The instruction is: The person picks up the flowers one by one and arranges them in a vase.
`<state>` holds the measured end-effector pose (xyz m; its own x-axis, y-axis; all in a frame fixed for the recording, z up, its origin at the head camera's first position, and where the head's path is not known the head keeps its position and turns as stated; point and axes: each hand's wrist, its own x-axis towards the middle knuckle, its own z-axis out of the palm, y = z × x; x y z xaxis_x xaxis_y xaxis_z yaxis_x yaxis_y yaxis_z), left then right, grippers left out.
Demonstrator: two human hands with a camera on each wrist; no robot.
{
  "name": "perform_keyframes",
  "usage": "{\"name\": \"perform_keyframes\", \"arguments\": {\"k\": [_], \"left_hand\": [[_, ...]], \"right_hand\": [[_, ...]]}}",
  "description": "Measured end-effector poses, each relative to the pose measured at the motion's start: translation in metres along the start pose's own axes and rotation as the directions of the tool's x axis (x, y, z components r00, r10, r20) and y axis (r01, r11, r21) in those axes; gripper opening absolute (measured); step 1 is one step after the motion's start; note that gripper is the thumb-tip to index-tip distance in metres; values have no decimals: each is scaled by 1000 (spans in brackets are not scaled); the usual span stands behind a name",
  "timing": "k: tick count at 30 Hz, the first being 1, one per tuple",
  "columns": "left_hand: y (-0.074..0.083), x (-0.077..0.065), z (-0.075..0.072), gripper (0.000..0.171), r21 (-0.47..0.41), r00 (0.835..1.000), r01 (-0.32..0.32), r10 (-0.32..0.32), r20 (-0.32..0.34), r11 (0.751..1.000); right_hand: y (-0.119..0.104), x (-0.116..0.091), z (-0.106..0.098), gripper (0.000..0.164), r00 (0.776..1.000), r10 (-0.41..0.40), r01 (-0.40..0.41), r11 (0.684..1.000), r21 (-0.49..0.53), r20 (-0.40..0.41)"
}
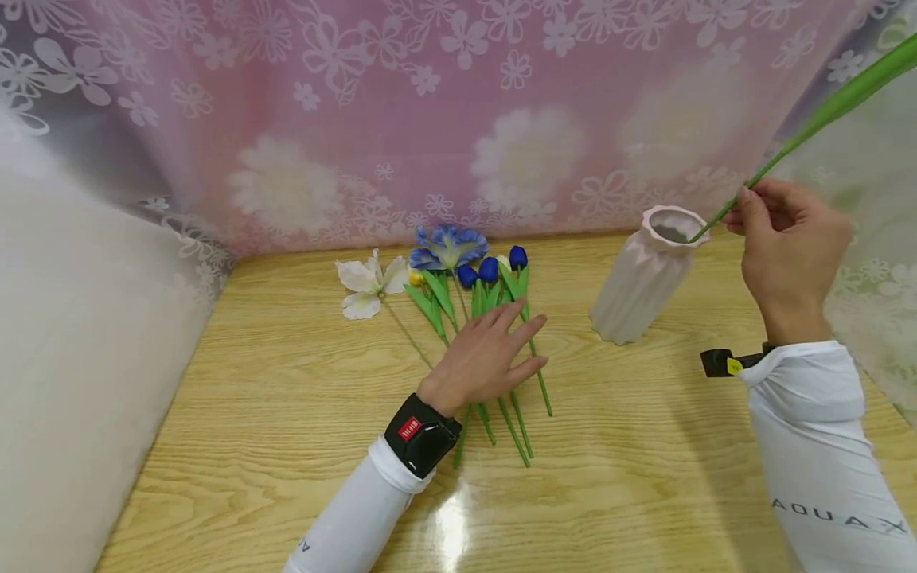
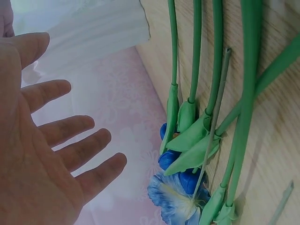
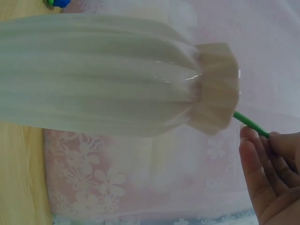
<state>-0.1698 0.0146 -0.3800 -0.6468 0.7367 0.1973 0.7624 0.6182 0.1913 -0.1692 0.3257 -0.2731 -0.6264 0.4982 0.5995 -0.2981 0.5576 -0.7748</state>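
My right hand [image 1: 795, 247] pinches the green stem [image 1: 766, 165] of an artificial flower between thumb and fingers. Its lower end dips into the mouth of a pale ribbed vase [image 1: 634, 290]; a long leaf [image 1: 852, 91] runs up past the frame's edge, and the bloom is out of view. The vase, upright on the table, also fills much of the right wrist view. My left hand [image 1: 483, 354] hovers with spread fingers over loose flowers: blue tulips [image 1: 489, 269], a yellow bud [image 1: 415, 277], a large ruffled blue flower [image 1: 450, 248] and a white flower [image 1: 365, 282]. It partly hides their stems.
The wooden table [image 1: 286, 461] meets a pink floral curtain [image 1: 401, 135] just behind the flowers and vase. A white surface [image 1: 86, 358] borders the table on the left, and pale patterned fabric [image 1: 884, 294] hangs on the right.
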Motion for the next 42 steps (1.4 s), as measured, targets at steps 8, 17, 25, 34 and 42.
{"name": "perform_keyframes", "arguments": {"k": [8,17,25,34,42], "left_hand": [[-2,-5,1,55,9,1000,-6,6,-9,1000],[-8,-11,4,56,-1,1000,15,-15,7,1000],[-10,-13,4,54,-3,1000,17,-17,0,1000],[-14,-18,7,54,-16,1000,31,-31,-4,999],[-16,-21,7,55,-25,999,51,-51,-3,998]], "right_hand": [[4,-8,0,25,997,-35,48,976,-213,66],[3,-13,3,26,988,-89,122,949,-291,124],[3,-14,2,29,989,-61,105,936,-336,138],[-2,-14,4,32,973,-66,157,890,-428,220],[-7,-11,5,35,957,-46,186,854,-485,286]]}}
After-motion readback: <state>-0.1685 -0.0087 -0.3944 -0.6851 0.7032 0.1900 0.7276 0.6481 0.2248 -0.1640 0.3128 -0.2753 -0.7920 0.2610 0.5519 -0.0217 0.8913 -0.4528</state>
